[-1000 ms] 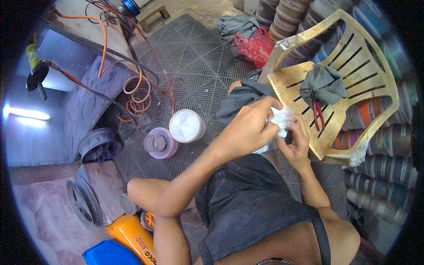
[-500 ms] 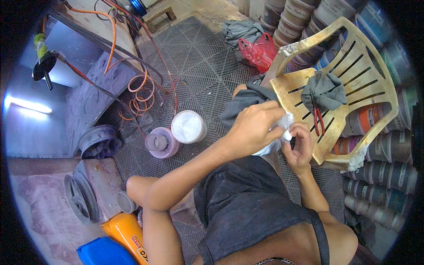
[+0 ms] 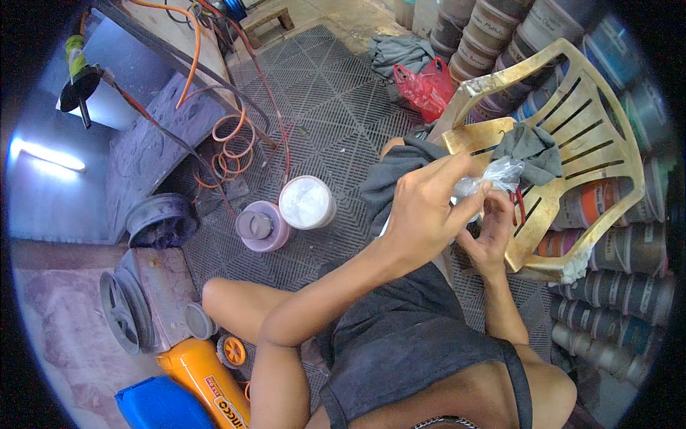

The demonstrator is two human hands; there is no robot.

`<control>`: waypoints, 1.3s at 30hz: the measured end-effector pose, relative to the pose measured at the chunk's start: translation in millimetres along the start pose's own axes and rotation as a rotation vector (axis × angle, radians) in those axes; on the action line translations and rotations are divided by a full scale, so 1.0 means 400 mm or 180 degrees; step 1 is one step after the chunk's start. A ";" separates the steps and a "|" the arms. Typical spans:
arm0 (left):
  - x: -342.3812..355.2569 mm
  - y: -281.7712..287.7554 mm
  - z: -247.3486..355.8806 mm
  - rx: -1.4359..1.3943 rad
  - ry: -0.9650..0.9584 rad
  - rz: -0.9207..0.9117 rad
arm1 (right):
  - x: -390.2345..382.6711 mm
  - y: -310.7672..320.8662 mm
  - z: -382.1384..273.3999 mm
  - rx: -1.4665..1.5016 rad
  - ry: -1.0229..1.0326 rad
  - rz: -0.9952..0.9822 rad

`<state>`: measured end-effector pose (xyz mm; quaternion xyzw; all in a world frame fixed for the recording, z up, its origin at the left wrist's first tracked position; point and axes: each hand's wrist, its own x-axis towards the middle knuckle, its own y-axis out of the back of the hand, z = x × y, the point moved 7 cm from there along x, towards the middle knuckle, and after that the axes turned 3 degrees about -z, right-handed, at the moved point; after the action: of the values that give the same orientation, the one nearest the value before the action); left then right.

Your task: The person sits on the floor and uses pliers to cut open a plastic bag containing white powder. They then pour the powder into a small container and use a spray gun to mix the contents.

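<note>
Left hand [image 3: 429, 214] fingers pinched on clear plastic bag [image 3: 493, 175]; right hand [image 3: 493, 232] fingers curled beneath bag, gripping it; chair [image 3: 572, 143] behind.

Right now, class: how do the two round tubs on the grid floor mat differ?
The white-topped tub shows a plain, flat white top; the lilac tub has a lid with a raised grey cap in its middle. The white-topped tub lies nearer the left hand. Both are round, upright and touching.

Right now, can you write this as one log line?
left hand: pinches bag | right hand: under bag | chair: behind | jars: on floor
</note>
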<state>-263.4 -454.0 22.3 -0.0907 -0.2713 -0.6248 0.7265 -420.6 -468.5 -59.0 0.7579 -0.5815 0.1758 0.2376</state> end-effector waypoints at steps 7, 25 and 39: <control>0.035 0.070 0.064 0.0933 0.0089 -0.0223 | 0.007 -0.011 0.049 -0.0364 -0.0035 -0.0764; 0.048 0.115 0.104 0.1735 -0.0717 -0.1549 | 0.011 -0.038 0.081 0.0252 -0.0326 -0.0716; 0.100 0.034 0.163 0.2415 -0.0522 -0.2275 | 0.034 -0.051 -0.022 -0.0179 0.0591 0.0243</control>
<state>-265.9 -454.9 100.0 0.2284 -0.5484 -0.6823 0.4262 -397.3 -470.0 -47.6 0.7087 -0.5901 0.2377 0.3048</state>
